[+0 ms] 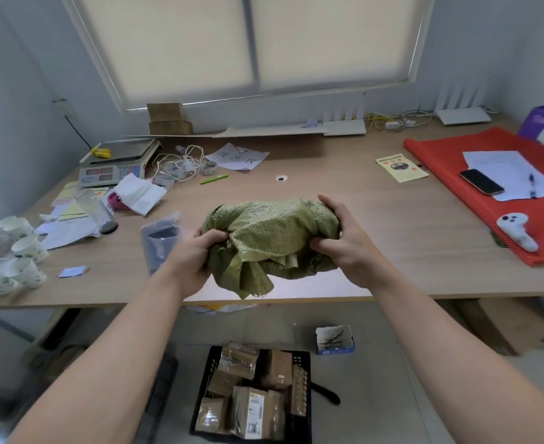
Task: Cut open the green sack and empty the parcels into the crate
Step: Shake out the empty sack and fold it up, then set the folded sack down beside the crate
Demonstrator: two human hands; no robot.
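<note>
The green woven sack [270,238] is crumpled into a bundle above the table's front edge. My left hand [193,254] grips its left side, fingers curled into the fabric. My right hand [344,241] grips its right side, thumb over the top. A loose corner of the sack hangs down below the bundle. On the floor beneath, a black plastic crate [208,376] holds several brown cardboard parcels [248,392], some with white labels.
The wooden table [392,238] carries a grey plastic bag [160,241], paper cups [24,248], a scale [117,161], cables and a red mat [501,200] with a phone and papers. A small box [334,339] and a black object [326,394] lie on the floor by the crate.
</note>
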